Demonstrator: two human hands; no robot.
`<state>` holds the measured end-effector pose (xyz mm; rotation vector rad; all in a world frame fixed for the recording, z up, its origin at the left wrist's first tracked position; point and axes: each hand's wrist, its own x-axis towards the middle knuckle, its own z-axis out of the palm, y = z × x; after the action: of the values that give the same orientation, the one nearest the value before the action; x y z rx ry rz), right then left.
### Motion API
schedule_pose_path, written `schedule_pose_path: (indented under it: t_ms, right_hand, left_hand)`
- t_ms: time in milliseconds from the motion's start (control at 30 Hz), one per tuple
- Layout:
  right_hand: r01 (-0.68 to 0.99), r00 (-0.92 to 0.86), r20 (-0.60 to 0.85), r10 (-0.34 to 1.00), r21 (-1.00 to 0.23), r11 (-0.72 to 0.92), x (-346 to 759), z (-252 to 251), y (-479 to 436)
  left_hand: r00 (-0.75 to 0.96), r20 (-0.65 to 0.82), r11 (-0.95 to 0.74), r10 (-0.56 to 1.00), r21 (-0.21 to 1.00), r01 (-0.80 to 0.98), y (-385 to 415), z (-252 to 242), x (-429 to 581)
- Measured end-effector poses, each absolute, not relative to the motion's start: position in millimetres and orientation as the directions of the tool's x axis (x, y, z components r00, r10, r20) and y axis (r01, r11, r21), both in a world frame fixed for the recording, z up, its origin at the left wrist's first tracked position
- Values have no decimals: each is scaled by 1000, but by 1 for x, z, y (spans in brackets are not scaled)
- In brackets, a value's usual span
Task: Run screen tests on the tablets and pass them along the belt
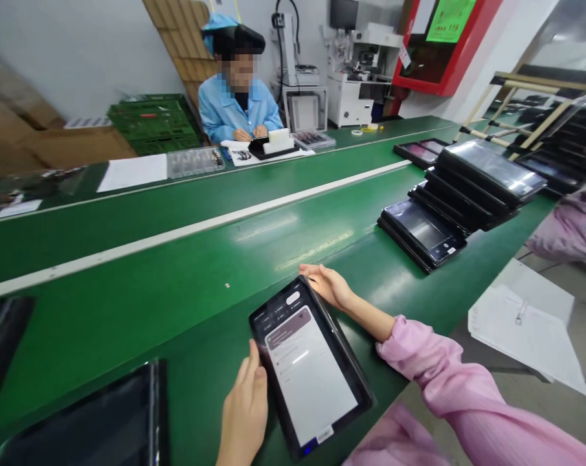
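Note:
A black tablet (312, 369) with a lit, mostly white screen is tilted at the near edge of the green bench. My left hand (247, 401) grips its left long edge, the thumb and fingers along the frame. At the upper right corner, my right hand (326, 285) holds the tablet, with its fingertips partly hidden behind the edge. A small white label sits at the tablet's lower end. Left of my left hand lies another dark tablet (93, 421), its screen off and cut by the frame.
Stacked tablets (467, 188) stand to the right on the green bench (176, 285). Across it sits a co-worker (241, 103) in blue, near a parts tray (195, 163). Papers (526, 323) lie at right; a pink sleeve (572, 220) of another person shows beyond.

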<state>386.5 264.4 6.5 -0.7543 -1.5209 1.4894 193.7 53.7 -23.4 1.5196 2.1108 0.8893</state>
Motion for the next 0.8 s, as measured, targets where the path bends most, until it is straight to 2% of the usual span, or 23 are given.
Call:
schedule_pose_path:
  t_ms: [67, 133, 200, 300, 433, 500, 567, 600, 633, 700, 767, 800]
  right_hand:
    - [49, -420, 244, 874, -956, 290, 395, 8, 264]
    - [292, -441, 337, 832, -823, 488, 405, 10, 262]
    - [408, -557, 362, 747, -665, 626, 412, 11, 261]
    - [429, -666, 357, 655, -536, 727, 418, 15, 259]
    - [313, -647, 455, 611, -573, 758, 426, 23, 247]
    - [211, -752, 418, 510, -580, 787, 431, 24, 236]
    - [201, -843, 310, 440, -578, 791, 434, 21, 225]
    - [254, -840, 262, 476, -585, 771, 436, 18, 222]
    - [338, -790, 239, 565, -600, 725, 438, 15, 221]
    - [481, -581, 236, 779, -672, 562, 443, 7, 224]
    - [465, -420, 220, 880, -781, 417, 447, 1, 228]
    - [413, -398, 199, 895, -833, 368, 449, -1, 229]
  left_hand:
    - [-345, 35, 224, 938, 700, 679, 54, -23, 195]
    - [-349, -2, 246, 937, 714, 655, 55, -19, 198]
    - [-355, -41, 271, 934, 730, 628, 56, -13, 201]
    - [-355, -73, 285, 932, 755, 591, 57, -5, 204]
    - [-347, -54, 250, 936, 797, 550, 58, -1, 203]
    - [-354, -41, 240, 934, 808, 539, 57, -2, 203]
    - [-361, -45, 247, 931, 808, 535, 57, -4, 202]
    - [-366, -52, 255, 929, 806, 535, 56, -5, 202]
    - [-370, -60, 266, 927, 802, 535, 56, -6, 202]
    - [-381, -74, 286, 922, 793, 538, 55, -7, 202]
    - [-381, -81, 293, 921, 789, 540, 55, -7, 202]
    - [-379, -81, 292, 922, 789, 541, 55, -7, 202]
